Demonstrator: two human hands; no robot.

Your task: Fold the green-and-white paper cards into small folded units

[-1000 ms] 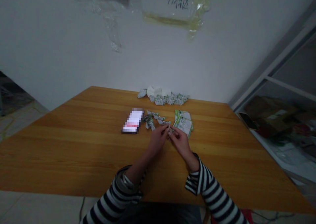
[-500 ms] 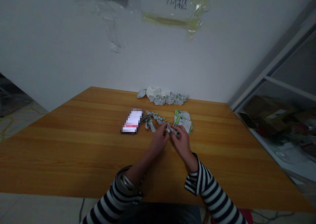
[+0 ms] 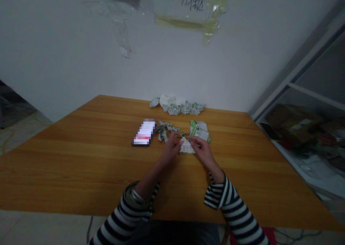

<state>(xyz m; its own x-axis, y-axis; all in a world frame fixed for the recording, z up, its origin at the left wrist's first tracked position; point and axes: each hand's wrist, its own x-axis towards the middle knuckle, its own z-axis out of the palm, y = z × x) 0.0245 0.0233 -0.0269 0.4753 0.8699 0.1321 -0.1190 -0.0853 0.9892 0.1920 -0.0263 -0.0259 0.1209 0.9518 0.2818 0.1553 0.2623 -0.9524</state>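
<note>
At the left, a bare stretch of the wooden table (image 3: 67, 151) runs out toward the pale wall (image 3: 54, 58). Right of it lies a phone (image 3: 145, 132), its lit screen blurred into blocks. Just beside the phone, on the right, several folded paper strips (image 3: 163, 132) lie loosely together; beyond them, at the table's far edge, a row of folded paper pieces (image 3: 175, 109) sits near the wall.

Next comes the left hand (image 3: 170, 149), below a rolled striped sleeve. Its index finger stands a little off the thumb, and the thumb and lower fingers have hold of the left edge of a folded paper (image 3: 187, 146). This paper is roughly triangular, its point toward the far side, and is between the two hands over the near-middle of the table; whether it touches the wood cannot be told. The right hand (image 3: 202, 150) has its thumb and index finger nearly closed, gripping the paper's right edge. Just beyond that hand lies a stack of green-and-white slips (image 3: 199, 129). Farther right, cartons (image 3: 299, 124) fill a dim shelf.
</note>
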